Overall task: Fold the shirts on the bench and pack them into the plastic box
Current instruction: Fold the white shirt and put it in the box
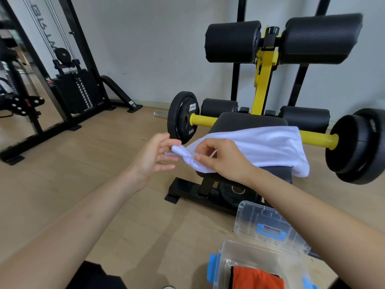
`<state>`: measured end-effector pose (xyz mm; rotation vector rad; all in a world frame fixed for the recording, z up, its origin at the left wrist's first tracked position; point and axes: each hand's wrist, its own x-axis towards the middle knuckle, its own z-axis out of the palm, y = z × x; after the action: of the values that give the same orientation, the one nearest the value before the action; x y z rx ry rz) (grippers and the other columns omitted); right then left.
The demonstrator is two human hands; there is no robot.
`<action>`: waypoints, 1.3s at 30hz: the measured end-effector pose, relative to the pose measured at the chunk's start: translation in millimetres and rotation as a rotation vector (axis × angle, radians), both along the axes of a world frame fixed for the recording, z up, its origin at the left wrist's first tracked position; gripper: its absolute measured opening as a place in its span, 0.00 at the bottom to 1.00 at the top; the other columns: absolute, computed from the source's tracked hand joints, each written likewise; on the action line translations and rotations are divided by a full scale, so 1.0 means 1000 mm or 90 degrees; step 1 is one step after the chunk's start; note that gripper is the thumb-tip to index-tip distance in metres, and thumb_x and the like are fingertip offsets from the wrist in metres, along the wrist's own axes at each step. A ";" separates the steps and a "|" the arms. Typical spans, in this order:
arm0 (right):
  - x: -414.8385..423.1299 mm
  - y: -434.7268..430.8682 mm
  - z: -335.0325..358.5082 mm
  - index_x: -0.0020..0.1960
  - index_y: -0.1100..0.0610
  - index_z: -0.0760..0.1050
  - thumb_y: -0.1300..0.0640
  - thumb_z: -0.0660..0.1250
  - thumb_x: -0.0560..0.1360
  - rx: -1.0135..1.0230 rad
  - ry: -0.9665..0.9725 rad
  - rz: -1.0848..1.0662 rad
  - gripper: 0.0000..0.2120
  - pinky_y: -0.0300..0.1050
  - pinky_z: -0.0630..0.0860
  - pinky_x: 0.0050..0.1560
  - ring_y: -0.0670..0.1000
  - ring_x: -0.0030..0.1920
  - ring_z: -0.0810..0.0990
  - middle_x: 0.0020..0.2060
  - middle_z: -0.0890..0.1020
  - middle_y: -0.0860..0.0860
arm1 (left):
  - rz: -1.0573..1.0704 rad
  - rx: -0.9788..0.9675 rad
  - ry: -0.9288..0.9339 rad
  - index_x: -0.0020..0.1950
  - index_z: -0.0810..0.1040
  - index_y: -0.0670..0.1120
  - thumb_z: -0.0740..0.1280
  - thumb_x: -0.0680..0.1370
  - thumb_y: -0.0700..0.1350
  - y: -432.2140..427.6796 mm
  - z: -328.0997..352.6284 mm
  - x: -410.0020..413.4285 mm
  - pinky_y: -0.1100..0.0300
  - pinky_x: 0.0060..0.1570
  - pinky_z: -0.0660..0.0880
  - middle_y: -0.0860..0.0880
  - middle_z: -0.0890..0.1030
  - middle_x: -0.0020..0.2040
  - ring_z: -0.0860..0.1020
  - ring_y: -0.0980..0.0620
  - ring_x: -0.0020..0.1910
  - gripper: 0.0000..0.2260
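Observation:
A white shirt lies draped across the black padded bench, its left end lifted off the pad. My left hand pinches that end's tip with thumb and forefinger; the other fingers are spread. My right hand pinches the cloth just right of it, fingers curled over the fabric. On the floor at the lower right stands the clear plastic box with blue latches. An orange shirt lies folded inside it. The clear lid with a blue handle rests behind the box.
A yellow bar with black weight plates crosses behind the bench, with a larger plate stack at the right. Black roller pads stand above. A cable machine is at the far left. Wooden floor spreads left of the bench.

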<state>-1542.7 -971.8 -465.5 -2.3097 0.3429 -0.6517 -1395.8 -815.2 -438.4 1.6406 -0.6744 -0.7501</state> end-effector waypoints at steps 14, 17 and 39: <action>-0.117 -0.063 0.012 0.73 0.39 0.66 0.23 0.63 0.63 -0.194 0.374 -0.123 0.42 0.56 0.64 0.71 0.53 0.71 0.65 0.70 0.71 0.41 | -0.066 0.068 -0.529 0.74 0.71 0.51 0.69 0.66 0.61 -0.074 -0.022 -0.046 0.56 0.61 0.70 0.54 0.72 0.70 0.71 0.53 0.68 0.37; -0.125 -0.068 0.010 0.70 0.43 0.70 0.35 0.74 0.67 -0.105 0.263 -0.108 0.35 0.41 0.66 0.68 0.44 0.69 0.68 0.68 0.73 0.41 | -0.060 0.038 -0.628 0.73 0.72 0.49 0.69 0.66 0.60 -0.098 -0.023 -0.059 0.57 0.63 0.67 0.53 0.74 0.66 0.70 0.51 0.67 0.37; -0.163 -0.132 -0.028 0.60 0.60 0.76 0.49 0.68 0.77 0.487 0.082 -0.366 0.18 0.50 0.79 0.46 0.57 0.41 0.82 0.45 0.84 0.56 | -0.264 0.071 -0.768 0.59 0.81 0.56 0.68 0.79 0.46 -0.105 -0.031 -0.032 0.59 0.44 0.67 0.60 0.81 0.54 0.78 0.52 0.51 0.10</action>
<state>-1705.6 -1103.6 -494.0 -1.5068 1.1270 -0.5091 -1427.6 -920.4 -469.5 2.0008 -1.8760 0.0329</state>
